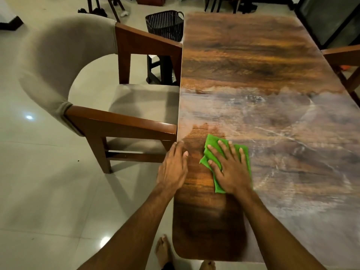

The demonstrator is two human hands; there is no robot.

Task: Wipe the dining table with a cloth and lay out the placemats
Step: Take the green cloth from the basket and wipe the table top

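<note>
Cloth: the green cloth [212, 142] lies flat on the dining table [253, 65], towards its near end and close to its left edge. Most of it is covered by the right hand, with green showing past the fingertips, beside the thumb and along the outer side of the hand.
Right hand: the right hand [228, 170] lies palm down on the cloth, fingers straight and spread. It presses the cloth to the wood and does not clutch it.
Left hand: the left hand [173, 168] is released and holds nothing. It rests flat on the table's left edge just beside the cloth, fingers straight and together, thumb pointing towards the cloth.
Table surface: a dark, glossy brown strip runs along the near left part, under and around both hands. A pale grey haze covers the middle and the near right part. The far end is bare warm brown grain.
Near chair: an armchair [78, 75] with a wooden frame and a beige curved back stands at the table's left side, its armrests touching or nearly touching the edge.
Far chair: the wooden arm of another chair [342, 55] shows at the right side.
Basket: a dark slatted basket [165, 22] stands on the floor beyond the near chair, by the far left corner of the table.
Floor: pale glossy tiles [39, 172], with the person's bare feet [162, 250] at the near end of the table.
</note>
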